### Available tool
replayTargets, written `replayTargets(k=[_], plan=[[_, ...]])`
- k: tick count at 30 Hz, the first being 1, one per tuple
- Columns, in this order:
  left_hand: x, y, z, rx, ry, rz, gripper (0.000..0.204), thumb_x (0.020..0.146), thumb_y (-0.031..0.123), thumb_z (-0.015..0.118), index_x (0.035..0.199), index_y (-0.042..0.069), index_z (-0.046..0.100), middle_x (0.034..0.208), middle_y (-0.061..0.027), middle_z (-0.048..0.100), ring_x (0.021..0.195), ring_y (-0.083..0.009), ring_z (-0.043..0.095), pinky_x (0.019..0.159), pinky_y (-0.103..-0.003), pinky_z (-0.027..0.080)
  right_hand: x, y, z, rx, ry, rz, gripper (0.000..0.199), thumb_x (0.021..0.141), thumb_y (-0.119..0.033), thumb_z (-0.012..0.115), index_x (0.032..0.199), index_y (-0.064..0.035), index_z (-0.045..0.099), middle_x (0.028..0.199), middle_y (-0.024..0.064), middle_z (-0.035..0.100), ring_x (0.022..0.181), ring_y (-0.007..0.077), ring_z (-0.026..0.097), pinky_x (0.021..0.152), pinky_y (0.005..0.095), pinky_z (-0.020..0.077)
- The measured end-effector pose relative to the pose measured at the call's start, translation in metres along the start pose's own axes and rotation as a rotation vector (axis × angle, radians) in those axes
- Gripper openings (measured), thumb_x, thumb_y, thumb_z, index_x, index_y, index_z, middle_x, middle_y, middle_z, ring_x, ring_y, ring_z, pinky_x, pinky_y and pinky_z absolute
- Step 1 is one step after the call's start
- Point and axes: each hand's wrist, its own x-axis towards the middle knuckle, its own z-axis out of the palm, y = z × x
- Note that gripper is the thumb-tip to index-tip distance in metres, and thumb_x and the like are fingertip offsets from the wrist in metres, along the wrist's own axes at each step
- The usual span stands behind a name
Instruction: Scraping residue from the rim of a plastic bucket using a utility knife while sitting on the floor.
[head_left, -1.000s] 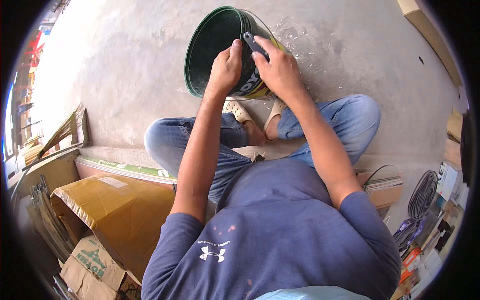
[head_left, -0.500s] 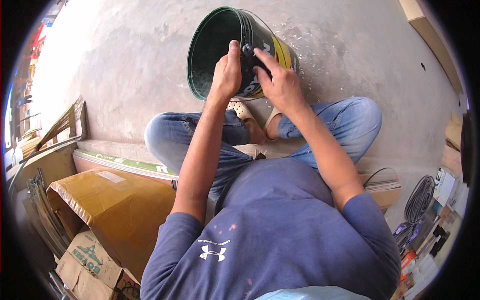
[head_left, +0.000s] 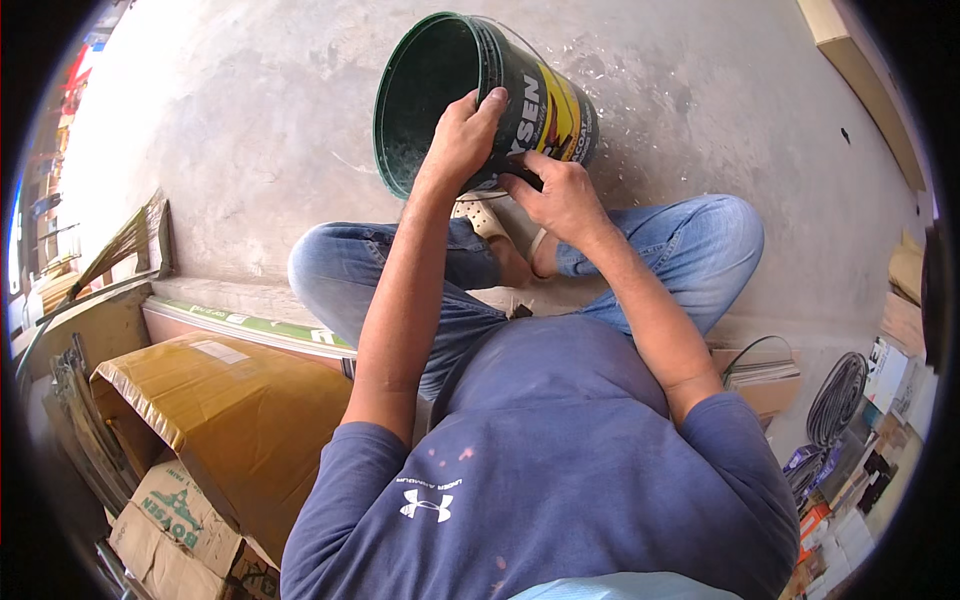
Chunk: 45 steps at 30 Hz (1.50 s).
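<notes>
Nearest, at the person's left side, lie a flattened brown cardboard box (head_left: 225, 420) and a smaller printed carton (head_left: 165, 520); at the right edge sit stacked books and papers (head_left: 850, 470) and a dark coil (head_left: 835, 400). None of these reach the work. The bent knees in blue jeans (head_left: 660, 250) frame a narrow space, with sandalled feet (head_left: 490, 225) just under the bucket.

The left hand (head_left: 462, 140) is closed over the rim of the green bucket (head_left: 470, 100), fingers curled onto the outer wall and the palm at the mouth. The right hand (head_left: 560, 195) is curled against the lower wall, gripping a small dark tool (head_left: 520, 172) pressed to the plastic; what kind of tool I cannot tell.

The bucket lies tilted on its side on the concrete floor (head_left: 250, 150), mouth towards the person's left. It looks empty, so probably light, with stiff but slightly springy plastic walls and a smooth, somewhat slippery label. The ribbed rim seems the surest hold; being round, it would likely roll if let go.

Beyond it, white flecks (head_left: 640, 70) scatter the floor, and a pale board (head_left: 860, 70) lies far right.
</notes>
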Motion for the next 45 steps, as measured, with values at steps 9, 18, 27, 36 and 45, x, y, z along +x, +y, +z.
replayTargets(k=[9,18,27,36,45], plan=[[-0.002,0.007,0.009,0.132,-0.020,0.010,0.049,0.105,0.041,0.057,0.113,-0.005,0.070,0.092,-0.0236,0.074,0.090,-0.0346,0.073,0.085,-0.044,0.055,-0.006,0.005,-0.004,0.015,-0.034,0.071,0.026,0.098,-0.029,0.070,0.111,-0.0071,0.075,0.094,0.0215,0.075,0.091,0.0402,0.075,0.079,0.0476,0.0590],[-0.002,0.009,0.011,0.183,-0.032,0.031,0.049,0.103,0.041,0.059,0.114,-0.005,0.071,0.093,-0.0242,0.075,0.089,-0.0348,0.074,0.084,-0.045,0.056,-0.004,0.004,-0.003,-0.031,-0.089,0.134,0.029,0.098,-0.031,0.067,0.112,-0.0062,0.074,0.096,0.0231,0.074,0.094,0.0427,0.073,0.081,0.0497,0.0577],[-0.007,0.000,0.012,0.145,-0.046,0.093,0.045,0.099,0.037,0.066,0.115,-0.004,0.071,0.092,-0.0232,0.076,0.088,-0.0331,0.075,0.082,-0.044,0.057,-0.007,0.013,0.000,0.066,-0.052,0.116,0.028,0.097,-0.030,0.071,0.108,-0.0051,0.075,0.098,0.0201,0.076,0.096,0.0392,0.075,0.083,0.0473,0.0580],[-0.003,0.005,0.007,0.086,0.005,0.061,0.043,0.102,0.037,0.064,0.113,-0.004,0.071,0.090,-0.0215,0.075,0.085,-0.0315,0.074,0.080,-0.043,0.056,-0.001,0.013,-0.009,0.079,-0.016,0.186,0.032,0.095,-0.033,0.075,0.109,-0.0048,0.075,0.099,0.0204,0.076,0.096,0.0387,0.075,0.083,0.0464,0.0576],[0.006,-0.003,-0.003,-0.113,0.091,-0.049,0.067,0.110,0.054,0.043,0.110,-0.007,0.072,0.098,-0.0219,0.076,0.096,-0.0290,0.071,0.091,-0.041,0.053,0.024,0.003,-0.042,0.370,0.094,0.362,0.024,0.106,-0.023,0.062,0.103,-0.0011,0.069,0.080,0.0035,0.067,0.078,0.0090,0.058,0.075,0.0281,0.0479]])
